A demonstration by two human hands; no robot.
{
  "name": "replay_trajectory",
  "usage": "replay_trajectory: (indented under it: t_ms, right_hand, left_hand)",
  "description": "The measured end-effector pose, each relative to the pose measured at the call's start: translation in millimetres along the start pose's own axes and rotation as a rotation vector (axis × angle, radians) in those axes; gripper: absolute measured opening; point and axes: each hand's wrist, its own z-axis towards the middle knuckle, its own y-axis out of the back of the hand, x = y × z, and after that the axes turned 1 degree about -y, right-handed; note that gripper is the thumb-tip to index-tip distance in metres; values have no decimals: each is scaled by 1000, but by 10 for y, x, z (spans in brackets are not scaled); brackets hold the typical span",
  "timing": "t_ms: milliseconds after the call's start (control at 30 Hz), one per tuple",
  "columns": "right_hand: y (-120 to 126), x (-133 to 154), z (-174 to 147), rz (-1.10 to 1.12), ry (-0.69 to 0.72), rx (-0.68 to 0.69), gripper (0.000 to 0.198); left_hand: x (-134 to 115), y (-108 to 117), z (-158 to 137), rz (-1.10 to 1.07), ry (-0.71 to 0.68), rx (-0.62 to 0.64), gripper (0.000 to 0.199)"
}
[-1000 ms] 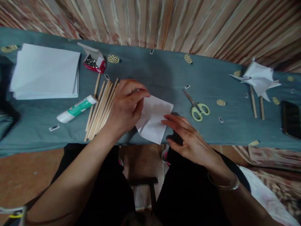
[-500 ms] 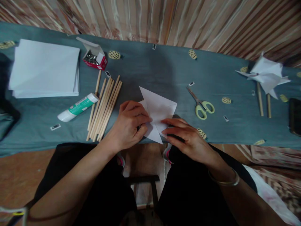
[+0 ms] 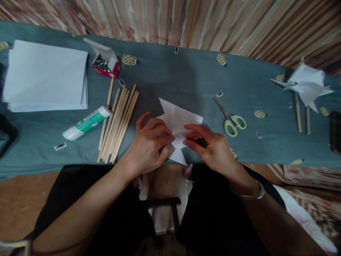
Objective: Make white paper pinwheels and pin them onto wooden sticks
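Observation:
A white paper pinwheel (image 3: 173, 113), cut and partly folded, lies at the near edge of the cloth-covered table. My left hand (image 3: 151, 144) is closed over its left side, fingertips pressed on the middle of the paper. From the right, my right hand (image 3: 210, 145) pinches the paper, thumb and forefinger close together near its centre. The paper's upper corners and a lower point stick out between the hands; its left part is hidden under my left fingers. Green-handled scissors (image 3: 231, 121) lie to the right of my right hand.
Left of my hands lie several wooden sticks (image 3: 119, 124) and a glue stick (image 3: 86, 122). Behind them are an open red box of metal pins (image 3: 106, 67) and a paper stack (image 3: 46, 76). A finished-looking pinwheel (image 3: 306, 83) with sticks lies far right, beside a dark object (image 3: 335, 131).
My right hand has drawn its spread fingers into a pinch and shifted slightly up on the paper. My left hand stays on the paper, its forefinger raised. The view has shifted slightly.

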Motion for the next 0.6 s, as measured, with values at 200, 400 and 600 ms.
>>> replay_trajectory:
  t_ms: [200,400,600]
  right_hand:
    - [-29,61,69,-23,2,-36,34]
    - [-67,35,114,-15,-8,-47,32]
    - [-75,35,131,8,-7,-43,33]
  left_hand:
    - [4,1,-7,2,-14,-2,28]
    - [2,10,8,-15,-13,-1,28]
    - [2,10,8,5,-33,-9,26]
